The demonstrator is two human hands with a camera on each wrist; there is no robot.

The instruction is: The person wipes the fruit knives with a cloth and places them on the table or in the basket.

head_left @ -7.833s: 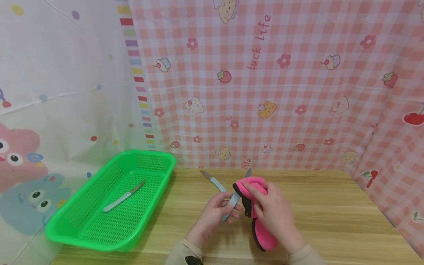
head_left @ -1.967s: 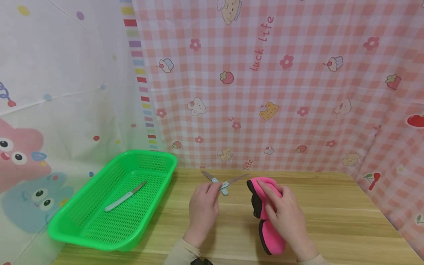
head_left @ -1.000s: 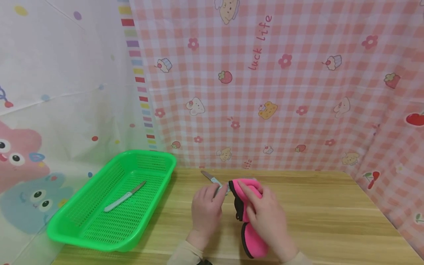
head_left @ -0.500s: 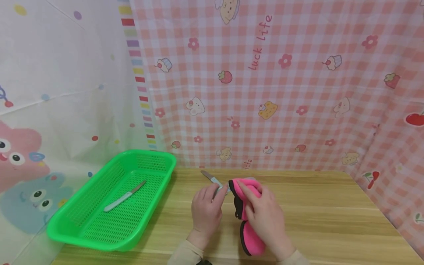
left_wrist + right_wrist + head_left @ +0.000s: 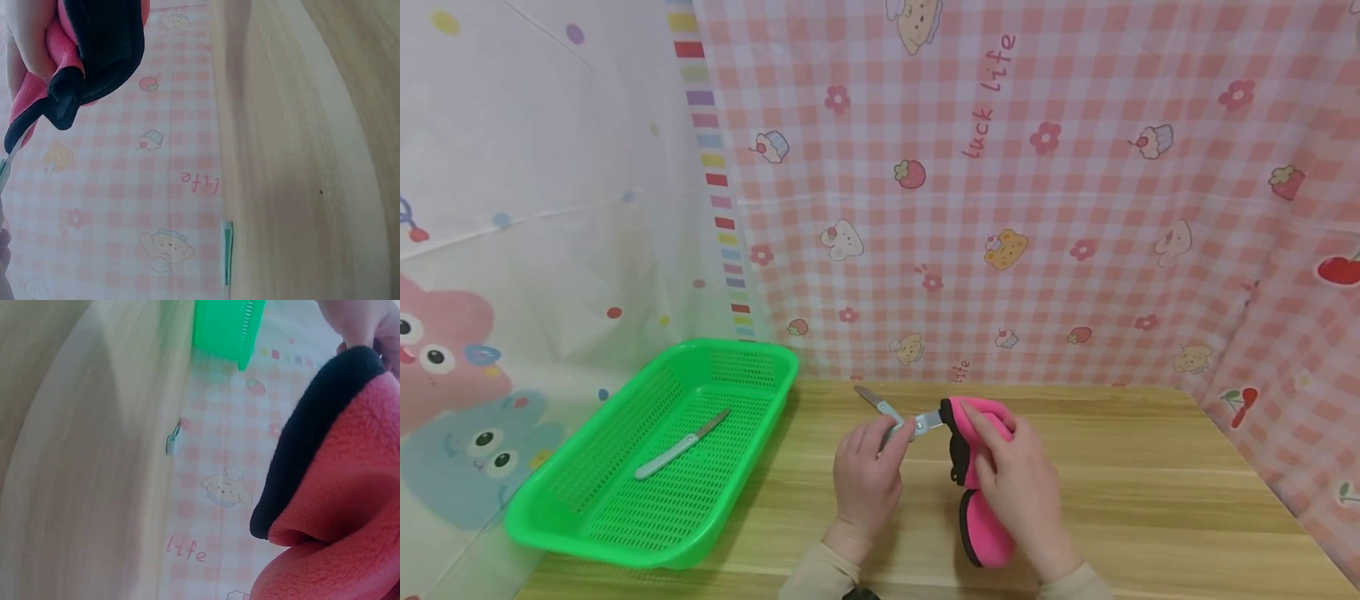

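Note:
In the head view my left hand (image 5: 868, 475) grips the pale blue handle of a small knife (image 5: 920, 426), its blade pointing right. My right hand (image 5: 1018, 492) holds a folded pink cloth with black edging (image 5: 988, 529) around the blade, leaving a short stretch of metal bare near the handle. The cloth's fleecy pink face (image 5: 350, 469) fills much of the right wrist view. A second knife (image 5: 868, 395) with a matching handle lies on the table just beyond my left hand.
At the left stands a green perforated basket (image 5: 752, 454) with another blue-handled knife (image 5: 681, 446) inside. A pink checked curtain (image 5: 1045, 192) hangs behind the wooden table (image 5: 1165, 492).
My left hand has turned from palm up to knuckles up around the handle. Over the last half second my right hand has slid the cloth rightwards along the blade, baring the part near the handle.

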